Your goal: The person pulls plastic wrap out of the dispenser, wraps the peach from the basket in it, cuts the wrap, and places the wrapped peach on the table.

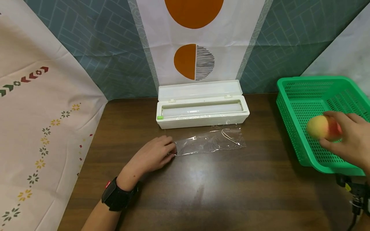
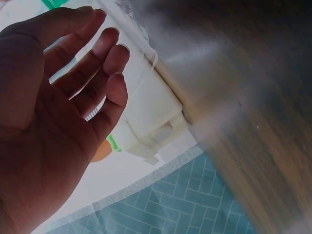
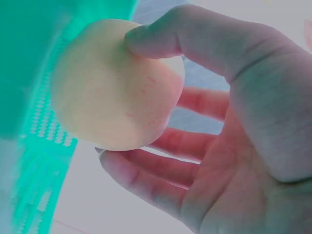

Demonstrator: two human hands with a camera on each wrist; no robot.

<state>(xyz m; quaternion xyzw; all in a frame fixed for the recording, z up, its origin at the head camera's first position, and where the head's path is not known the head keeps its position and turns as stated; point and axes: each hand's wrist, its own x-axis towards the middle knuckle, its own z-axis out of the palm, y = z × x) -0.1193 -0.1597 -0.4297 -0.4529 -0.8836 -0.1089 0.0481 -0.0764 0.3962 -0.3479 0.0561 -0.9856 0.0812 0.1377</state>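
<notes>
In the head view my right hand [image 1: 351, 136] holds a yellow-and-red peach [image 1: 321, 128] over the green basket [image 1: 310, 157]. The right wrist view has the thumb pressed on the peach [image 3: 114, 92] and the fingers curled around its other side. My left hand [image 1: 153, 152] is low over the table, pinching the left end of a clear strip of plastic wrap [image 1: 202, 144] lying flat and slightly crumpled. In the left wrist view the left hand [image 2: 68, 97] has its thumb and index fingertip together, the other fingers half curled.
Behind the wrap stands a white wrap dispenser [image 1: 202, 122] with its lid [image 1: 199, 91] up and a roll [image 1: 202, 110] inside. A small green slider [image 1: 160, 117] sits at its left front. A patterned cloth [image 1: 43, 144] borders the brown table [image 1: 202, 199] on the left.
</notes>
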